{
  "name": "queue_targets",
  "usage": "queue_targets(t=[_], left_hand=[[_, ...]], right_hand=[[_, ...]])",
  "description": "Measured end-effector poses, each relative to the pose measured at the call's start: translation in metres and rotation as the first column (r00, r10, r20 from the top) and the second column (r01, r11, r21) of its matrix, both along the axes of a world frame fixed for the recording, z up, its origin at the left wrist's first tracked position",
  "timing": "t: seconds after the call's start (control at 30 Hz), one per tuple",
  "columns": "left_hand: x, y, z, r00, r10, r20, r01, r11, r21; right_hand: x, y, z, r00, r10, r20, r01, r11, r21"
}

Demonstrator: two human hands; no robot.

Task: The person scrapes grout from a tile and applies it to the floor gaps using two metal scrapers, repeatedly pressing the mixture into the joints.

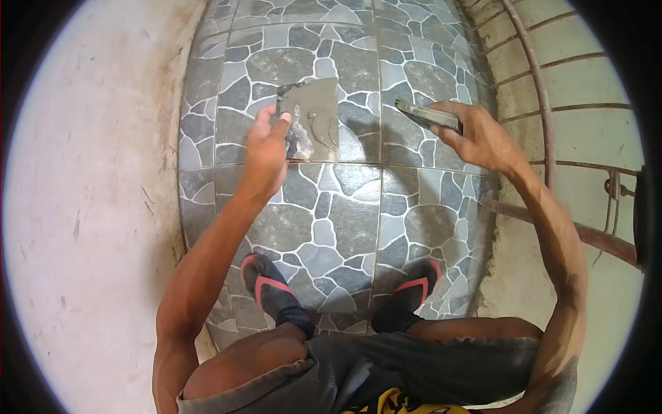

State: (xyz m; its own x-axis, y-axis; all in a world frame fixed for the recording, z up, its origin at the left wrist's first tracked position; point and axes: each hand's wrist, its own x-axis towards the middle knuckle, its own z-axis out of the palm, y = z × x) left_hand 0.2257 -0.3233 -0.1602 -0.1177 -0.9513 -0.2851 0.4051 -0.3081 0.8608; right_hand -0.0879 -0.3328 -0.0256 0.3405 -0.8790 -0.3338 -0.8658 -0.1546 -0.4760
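Observation:
My left hand [271, 141] grips the left edge of a flat piece [329, 103] smeared with wet grey cement paste, thumb on top and fingers bent round behind. Its left side is dark and ragged. Out to the right, my right hand [479, 134] is closed round a slim, flat tool [431, 116] with a pale grey side and a dark, greenish tip pointing left. Its exact kind does not show. A gap of patterned floor separates the tool from the paste-covered piece.
Stone-patterned tiles [348, 228] pave the narrow floor. A stained pale wall [89, 186] runs along the left. Rusty metal bars [541, 90] line the right side. My feet, in pink-strapped flip-flops [272, 284], stand on the tiles nearby.

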Motion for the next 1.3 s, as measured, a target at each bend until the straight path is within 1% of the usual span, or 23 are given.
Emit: queue_targets(t=[0.03,0.13,0.17,0.27,0.33,0.43,0.53,0.63,0.67,0.77,0.83,0.9,1.0,1.03,1.17,1.23,1.3], left_hand=[[0.0,-0.001,-0.003,1.0,0.0,-0.002,0.0,1.0,-0.02],[-0.002,-0.002,-0.004,0.999,-0.002,0.037,0.002,1.0,0.012],[-0.003,-0.002,-0.003,0.999,-0.017,0.036,0.016,1.0,0.01],[-0.004,-0.001,-0.002,0.997,-0.061,0.048,0.061,0.998,0.015],[-0.003,-0.001,-0.001,0.993,-0.1,0.07,0.098,0.995,0.032],[0.0,-0.001,-0.005,0.991,-0.126,0.036,0.126,0.992,0.003],[0.004,0.0,-0.002,0.981,-0.179,0.071,0.175,0.983,0.062],[0.001,-0.003,-0.008,0.983,-0.128,0.133,0.112,0.986,0.121],[0.005,-0.004,-0.007,0.98,-0.152,0.131,0.135,0.982,0.131],[0.009,-0.004,0.004,0.971,-0.221,0.094,0.201,0.962,0.185],[0.011,-0.004,0.007,0.97,-0.227,0.09,0.207,0.96,0.191],[0.013,-0.005,0.009,0.968,-0.237,0.084,0.218,0.956,0.195],[0.014,-0.006,-0.001,0.981,-0.188,0.056,0.172,0.962,0.213],[0.016,-0.006,-0.001,0.978,-0.197,0.066,0.179,0.96,0.214],[0.026,-0.007,-0.004,0.971,-0.22,0.098,0.193,0.954,0.228],[0.03,-0.006,-0.006,0.974,-0.205,0.099,0.18,0.961,0.212],[0.033,-0.007,-0.017,0.978,-0.207,0.012,0.203,0.967,0.152]], right_hand=[[-0.002,0.003,-0.011,0.994,0.086,0.071,-0.079,0.992,-0.096],[0.017,0.011,-0.017,0.956,0.277,0.101,-0.242,0.933,-0.265],[0.025,0.013,-0.013,0.956,0.271,0.11,-0.247,0.949,-0.194],[0.033,0.009,-0.021,0.888,0.454,0.069,-0.404,0.845,-0.351],[0.039,0.006,-0.024,0.876,0.48,0.052,-0.431,0.826,-0.363],[0.046,0.001,-0.026,0.863,0.502,0.051,-0.455,0.817,-0.354],[0.054,0.0,-0.023,0.82,0.569,0.065,-0.513,0.78,-0.358],[0.062,-0.004,-0.021,0.752,0.658,0.041,-0.6,0.709,-0.37],[0.063,-0.003,-0.02,0.739,0.673,0.02,-0.622,0.694,-0.363],[0.071,-0.002,-0.018,0.71,0.704,-0.016,-0.66,0.658,-0.362],[0.073,-0.002,-0.019,0.693,0.719,-0.049,-0.68,0.63,-0.374],[0.077,0.0,-0.019,0.69,0.722,-0.052,-0.687,0.631,-0.361],[0.079,-0.002,-0.017,0.696,0.717,-0.043,-0.682,0.641,-0.35],[0.079,-0.002,-0.017,0.7,0.713,-0.037,-0.679,0.648,-0.345],[0.079,-0.013,-0.014,0.726,0.687,-0.026,-0.64,0.662,-0.391],[0.077,-0.016,-0.018,0.746,0.666,-0.009,-0.612,0.679,-0.406],[0.074,-0.016,-0.02,0.81,0.585,0.033,-0.549,0.777,-0.308]])
